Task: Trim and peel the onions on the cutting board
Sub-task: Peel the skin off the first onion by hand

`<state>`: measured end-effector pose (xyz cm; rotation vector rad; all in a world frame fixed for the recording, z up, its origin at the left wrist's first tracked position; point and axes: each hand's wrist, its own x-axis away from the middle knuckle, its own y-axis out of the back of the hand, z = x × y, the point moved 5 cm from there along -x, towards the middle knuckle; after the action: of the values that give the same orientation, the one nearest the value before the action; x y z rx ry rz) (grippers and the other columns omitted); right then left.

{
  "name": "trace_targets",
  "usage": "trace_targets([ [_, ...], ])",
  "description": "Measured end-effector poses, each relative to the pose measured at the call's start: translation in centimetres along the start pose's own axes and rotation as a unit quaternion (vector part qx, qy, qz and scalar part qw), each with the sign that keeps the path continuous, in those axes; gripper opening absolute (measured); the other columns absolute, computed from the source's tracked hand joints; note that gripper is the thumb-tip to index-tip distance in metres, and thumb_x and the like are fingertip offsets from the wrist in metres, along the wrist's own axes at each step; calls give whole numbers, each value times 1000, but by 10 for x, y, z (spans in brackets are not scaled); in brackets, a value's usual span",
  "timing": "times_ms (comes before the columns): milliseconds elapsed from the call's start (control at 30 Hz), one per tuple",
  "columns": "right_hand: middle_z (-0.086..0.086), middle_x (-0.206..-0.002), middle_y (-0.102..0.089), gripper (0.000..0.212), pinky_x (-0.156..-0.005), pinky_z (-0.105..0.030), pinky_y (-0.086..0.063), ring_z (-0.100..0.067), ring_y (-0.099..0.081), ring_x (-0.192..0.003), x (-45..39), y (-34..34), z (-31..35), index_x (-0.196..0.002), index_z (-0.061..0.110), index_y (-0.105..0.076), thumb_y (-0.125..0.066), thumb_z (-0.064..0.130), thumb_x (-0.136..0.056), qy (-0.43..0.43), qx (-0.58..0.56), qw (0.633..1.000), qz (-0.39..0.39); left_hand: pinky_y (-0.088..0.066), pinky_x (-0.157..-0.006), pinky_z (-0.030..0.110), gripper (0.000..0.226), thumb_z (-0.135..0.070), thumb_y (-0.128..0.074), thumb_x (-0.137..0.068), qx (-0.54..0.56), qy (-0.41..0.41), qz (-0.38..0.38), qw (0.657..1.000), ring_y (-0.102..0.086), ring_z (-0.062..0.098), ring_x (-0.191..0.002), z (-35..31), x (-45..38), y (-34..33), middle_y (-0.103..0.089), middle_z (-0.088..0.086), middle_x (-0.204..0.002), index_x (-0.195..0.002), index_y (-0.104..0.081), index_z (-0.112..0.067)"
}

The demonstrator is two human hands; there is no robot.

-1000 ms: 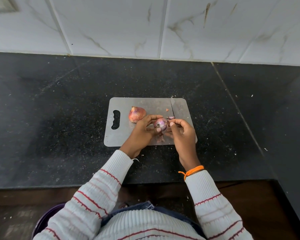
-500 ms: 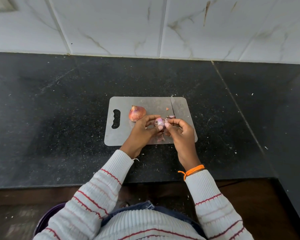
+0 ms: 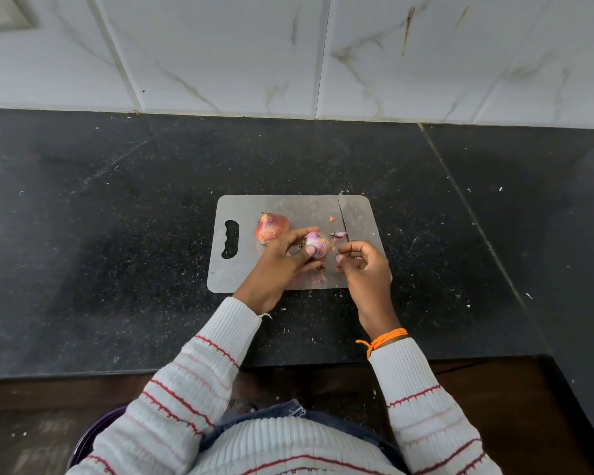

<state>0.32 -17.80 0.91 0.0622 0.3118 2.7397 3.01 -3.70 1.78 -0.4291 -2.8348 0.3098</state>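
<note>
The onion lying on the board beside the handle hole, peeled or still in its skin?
Unpeeled: the onion on the board still wears dry orange-brown skin.

A kitchen: black stone counter [image 3: 117, 234]; tiled wall [image 3: 220, 53]; cutting board [image 3: 306, 207].

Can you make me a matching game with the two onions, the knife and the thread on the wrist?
Things:
1. peeled onion
2. unpeeled onion
3. knife
4. wrist thread

Descriptions:
A. orange
B. lying along the cutting board's right side
C. held in the left hand
D. resting on the board near its handle hole

Pairs: 1-C, 2-D, 3-B, 4-A
</note>
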Motion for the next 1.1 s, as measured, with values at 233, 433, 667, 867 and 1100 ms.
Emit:
trace_targets([
  [233,2,-91,-69,26,-79,-38,-57,-16,-67,-90,4,-8,14,-84,31,-63,-59,6,-88,37,-36,999,-2,-53,-73,15,35,-2,-62,-86,-81,-35,-42,995,-64,-1,-88,-4,1,3,-60,7,-117,-121,-57,-7],
  [433,14,-80,-64,7,-71,-26,-57,-4,-67,-78,7,-9,26,-84,16,-65,-70,11,-82,77,6,997,-19,-47,-64,6,35,0,-65,-84,-147,-69,-54,985,-60,-13,-71,-12,6,1,-61,-7,-97,-118,-58,-7],
  [667,16,-79,-63,8,-70,-24,-56,-10,-67,-79,8,-8,27,-82,15,-66,-72,11,-79,91,22,995,-25,-48,-63,8,35,1,-65,-83,-153,-71,-60,984,-60,-12,-70,-11,8,2,-61,-6,-95,-118,-59,-4],
  [867,-1,-86,-69,11,-73,-25,-57,-10,-67,-83,5,0,19,-88,13,-69,-66,4,-83,88,31,995,-33,-49,-65,9,35,1,-66,-82,-137,-65,-54,987,-62,-10,-71,-10,9,-1,-61,0,-101,-115,-60,-4],
  [1100,-2,-96,-71,10,-77,-48,-58,-19,-69,-91,7,-4,10,-90,24,-68,-65,15,-87,36,-65,997,12,-54,-71,16,33,-4,-69,-81,-116,-63,-69,989,-64,-1,-77,-8,9,1,-63,9,-106,-113,-60,-3],
])
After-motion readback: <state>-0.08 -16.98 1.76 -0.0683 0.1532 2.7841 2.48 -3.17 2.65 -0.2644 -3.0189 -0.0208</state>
